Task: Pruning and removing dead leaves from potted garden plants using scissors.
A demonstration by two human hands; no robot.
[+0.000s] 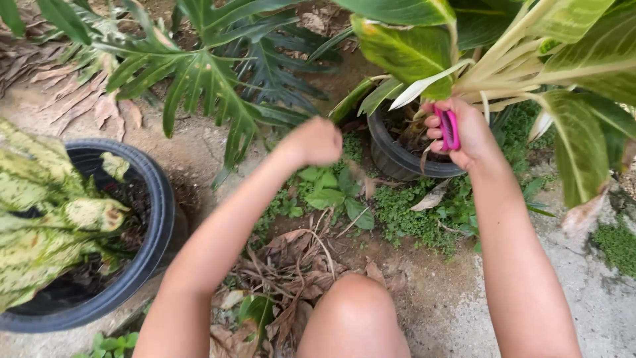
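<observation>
Pink-handled scissors [450, 128] sit clamped in the right hand [464, 132], at the rim of the round black plastic pot [397, 159] of pale-stemmed plant. The left hand [317, 141] hangs fisted, empty, nearby.

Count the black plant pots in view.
2. One black pot sits at the left with speckled leaves; the other black pot stands beside the right hand. Leaves may hide more.
</observation>
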